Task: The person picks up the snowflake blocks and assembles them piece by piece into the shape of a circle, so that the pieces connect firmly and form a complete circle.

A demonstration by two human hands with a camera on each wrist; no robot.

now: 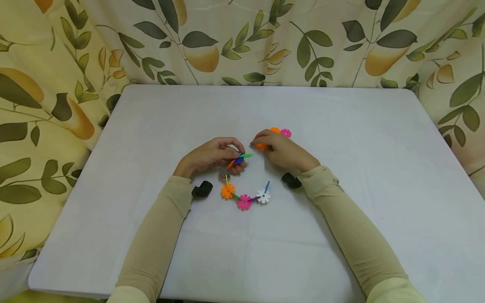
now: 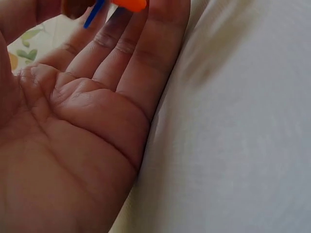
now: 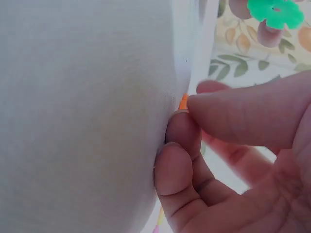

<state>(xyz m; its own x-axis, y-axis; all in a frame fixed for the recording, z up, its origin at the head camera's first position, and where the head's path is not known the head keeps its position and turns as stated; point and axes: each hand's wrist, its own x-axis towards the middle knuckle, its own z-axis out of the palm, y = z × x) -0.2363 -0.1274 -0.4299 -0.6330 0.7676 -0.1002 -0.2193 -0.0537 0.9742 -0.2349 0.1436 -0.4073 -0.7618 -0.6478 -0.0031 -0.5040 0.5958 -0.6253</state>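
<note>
My left hand [image 1: 212, 155] pinches a blue notched disc [image 1: 239, 160] between thumb and fingers. A green disc [image 1: 246, 155], seen edge-on, and an orange disc [image 1: 231, 164] are joined to it. The row continues on the table with a greyish disc [image 1: 224, 173], a yellow disc [image 1: 226, 180], an orange one, a pink disc [image 1: 244, 202], a purple one, a white disc [image 1: 263, 196] and a blue disc [image 1: 267, 186]. My right hand [image 1: 282, 149], close to the table, pinches a loose orange disc [image 3: 183, 102] between thumb and finger; most of it is hidden in the right wrist view.
Beyond the right hand lie another orange disc [image 1: 274, 130] and a pink disc [image 1: 286, 133]. Black wrist cameras [image 1: 202, 189] sit under both forearms. The white-covered table [image 1: 379, 168] meets a leaf-patterned curtain [image 1: 242, 42] at the back and left.
</note>
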